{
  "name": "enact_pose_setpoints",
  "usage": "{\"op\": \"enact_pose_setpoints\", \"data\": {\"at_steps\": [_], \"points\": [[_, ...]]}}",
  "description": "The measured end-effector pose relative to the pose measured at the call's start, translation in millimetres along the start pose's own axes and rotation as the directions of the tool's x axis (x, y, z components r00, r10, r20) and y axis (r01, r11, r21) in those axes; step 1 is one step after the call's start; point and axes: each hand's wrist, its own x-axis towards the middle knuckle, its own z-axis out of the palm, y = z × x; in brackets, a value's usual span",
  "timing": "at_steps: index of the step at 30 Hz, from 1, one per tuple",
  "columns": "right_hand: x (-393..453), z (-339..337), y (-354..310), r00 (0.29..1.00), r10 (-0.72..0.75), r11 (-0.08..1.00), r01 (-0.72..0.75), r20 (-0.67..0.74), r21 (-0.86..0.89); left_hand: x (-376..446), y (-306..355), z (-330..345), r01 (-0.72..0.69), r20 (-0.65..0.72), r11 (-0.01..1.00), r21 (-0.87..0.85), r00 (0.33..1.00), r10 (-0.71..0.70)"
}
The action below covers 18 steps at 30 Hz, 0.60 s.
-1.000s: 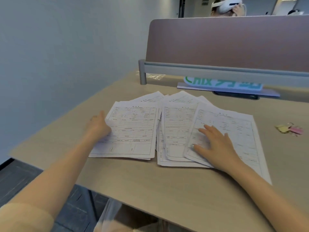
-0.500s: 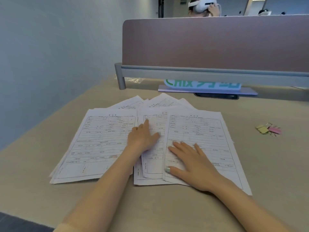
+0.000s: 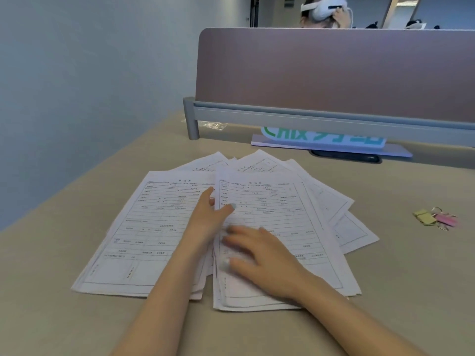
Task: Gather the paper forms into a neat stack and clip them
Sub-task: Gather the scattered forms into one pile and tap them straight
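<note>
Several printed paper forms lie fanned out on the beige desk (image 3: 385,291). One pile of forms (image 3: 144,227) sits at the left, and a second form (image 3: 277,201) tops the overlapping sheets at the right. My left hand (image 3: 205,219) is between the two, thumb on the left edge of the right-hand top form and fingers tucked under that edge. My right hand (image 3: 259,255), blurred, lies flat with fingers spread on the lower half of the same form. Yellow and pink binder clips (image 3: 434,219) lie apart at the right.
A mauve divider panel (image 3: 334,78) on a grey rail closes the back of the desk. Under it stand a white sign with green letters (image 3: 323,138) and a dark flat object (image 3: 344,156). A wall runs along the left. A person with a white headset (image 3: 323,11) sits beyond the divider.
My left hand left the far-left pile's edge and came to the middle, taking the right form's edge. The right-hand form slid left over the middle sheets under my right hand.
</note>
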Motion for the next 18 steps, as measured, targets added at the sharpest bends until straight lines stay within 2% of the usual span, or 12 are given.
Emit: {"op": "enact_pose_setpoints", "data": {"at_steps": [2, 4, 5, 7, 9, 11, 13, 16, 18], "points": [[6, -17, 10, 0.954, 0.176, 0.975, -0.135, -0.242, 0.178, 1, -1, -3, -0.042, -0.028, 0.992, 0.117, 0.999, 0.046], [6, -43, 26, 0.833, 0.397, 0.898, -0.264, -0.387, 0.353, 4, -4, -5, -0.093, -0.061, 0.950, 0.298, 0.991, 0.117], [4, -57, 34, 0.775, 0.503, 0.837, -0.327, -0.383, 0.438, 5, -6, -5, -0.105, -0.057, 0.901, 0.420, 0.988, 0.142], [0, -76, 51, 0.682, 0.679, 0.687, -0.461, -0.271, 0.561, 9, -14, -3, -0.078, -0.014, 0.751, 0.656, 0.993, 0.115], [-4, -85, 68, 0.622, 0.767, 0.574, -0.556, -0.158, 0.601, 11, -22, 4, -0.077, 0.048, 0.625, 0.777, 0.997, 0.064], [-4, -87, 76, 0.617, 0.784, 0.487, -0.549, -0.064, 0.679, 9, -27, 11, -0.104, 0.080, 0.594, 0.798, 0.995, 0.067], [-3, -89, 76, 0.664, 0.747, 0.391, -0.496, 0.048, 0.775, 7, -27, 14, -0.109, 0.073, 0.618, 0.778, 0.994, 0.083], [-2, -87, 73, 0.729, 0.678, 0.408, -0.476, 0.090, 0.779, 9, -28, 15, -0.093, 0.064, 0.682, 0.725, 0.996, 0.067], [-2, -82, 72, 0.753, 0.646, 0.460, -0.515, 0.125, 0.723, 9, -21, 15, -0.071, 0.077, 0.817, 0.573, 0.996, 0.033]]}}
